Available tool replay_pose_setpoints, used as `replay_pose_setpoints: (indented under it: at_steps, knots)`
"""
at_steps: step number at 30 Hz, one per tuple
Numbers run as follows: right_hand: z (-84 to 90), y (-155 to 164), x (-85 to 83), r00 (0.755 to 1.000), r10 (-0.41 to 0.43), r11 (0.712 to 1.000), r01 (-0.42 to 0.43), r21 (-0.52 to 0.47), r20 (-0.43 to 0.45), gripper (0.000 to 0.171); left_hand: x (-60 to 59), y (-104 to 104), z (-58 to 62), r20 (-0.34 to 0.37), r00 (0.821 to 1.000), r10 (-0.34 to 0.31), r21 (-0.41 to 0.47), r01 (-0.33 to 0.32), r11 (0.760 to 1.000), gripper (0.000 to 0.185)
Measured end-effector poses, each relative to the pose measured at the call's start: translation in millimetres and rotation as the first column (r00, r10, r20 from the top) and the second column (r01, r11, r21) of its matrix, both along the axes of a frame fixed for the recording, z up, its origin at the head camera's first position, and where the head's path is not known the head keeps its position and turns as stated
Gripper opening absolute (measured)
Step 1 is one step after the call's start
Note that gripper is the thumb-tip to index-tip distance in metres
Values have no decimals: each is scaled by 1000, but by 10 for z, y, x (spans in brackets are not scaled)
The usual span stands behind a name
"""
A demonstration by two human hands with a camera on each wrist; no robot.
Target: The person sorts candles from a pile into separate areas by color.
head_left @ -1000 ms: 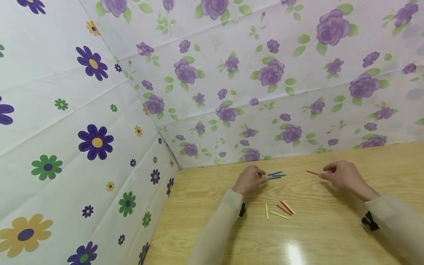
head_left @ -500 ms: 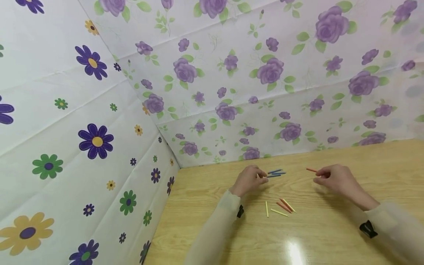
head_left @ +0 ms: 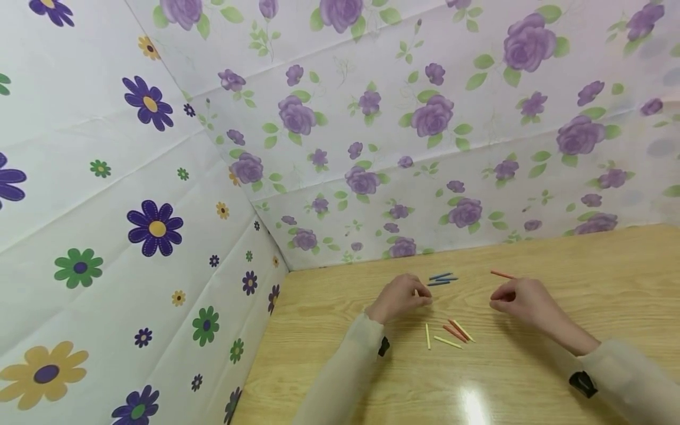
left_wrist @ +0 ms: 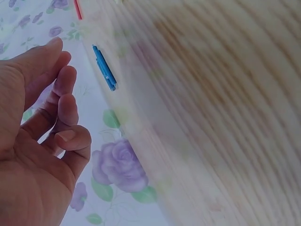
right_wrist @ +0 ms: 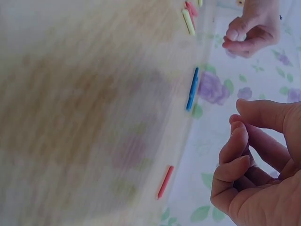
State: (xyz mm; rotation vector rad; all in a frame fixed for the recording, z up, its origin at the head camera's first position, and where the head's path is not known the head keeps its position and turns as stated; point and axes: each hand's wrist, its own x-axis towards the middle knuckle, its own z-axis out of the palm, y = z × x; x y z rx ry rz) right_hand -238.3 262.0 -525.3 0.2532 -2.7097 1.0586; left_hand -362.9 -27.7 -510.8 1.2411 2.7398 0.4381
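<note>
While both hands hovered low over the wooden table [head_left: 531, 378], neither one held a stick. The left hand [head_left: 399, 297] hung with its fingers loosely curled and empty, the thumb near the fingertips, as the left wrist view showed plainly. Just beyond it, toward the flowered back wall [head_left: 425, 118], lay the blue sticks [head_left: 440, 279], a small bundle side by side, near the fingertips but apart from them. The right hand [head_left: 523, 302] was likewise relaxed, its fingers bent inward around nothing, the palm clear in the right wrist view. Just past its knuckles, toward the wall, lay the single orange stick [head_left: 502, 274], close to the hand yet not touched by it.

Between the two hands and nearer the person sat a loose cluster of sticks [head_left: 448, 335]: two pale yellow ones, one pointing away from the person and one slanting, with a pair of orange-red ones and another yellow one overlapping beside them. The cluster lay well apart from the blue bundle. Pale translucent sleeves [head_left: 345, 378] covered both forearms, each with a dark strap at the wrist. A second flowered sheet [head_left: 106, 236] with bolder blossoms closed off the left side.
</note>
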Motion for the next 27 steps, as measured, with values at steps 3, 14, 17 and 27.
replay_pose_setpoints:
  at_steps: [3,14,17,27]
  knots:
    - [-15,-51,22,1000,14,1000,-14,-8,20,4,19,1,0,-1,1000,-24,-1,24,1000,17]
    - [-99,-236,111,994,80,997,-79,-13,78,5,70,8,-48,2,992,-130,-34,130,991,14]
    - [-121,-284,121,992,91,996,-90,-11,91,4,87,20,-63,-9,989,-150,-52,150,987,14]
    - [-215,-436,134,990,128,992,-128,-1,65,11,209,121,-131,-25,980,-199,-99,196,976,14]
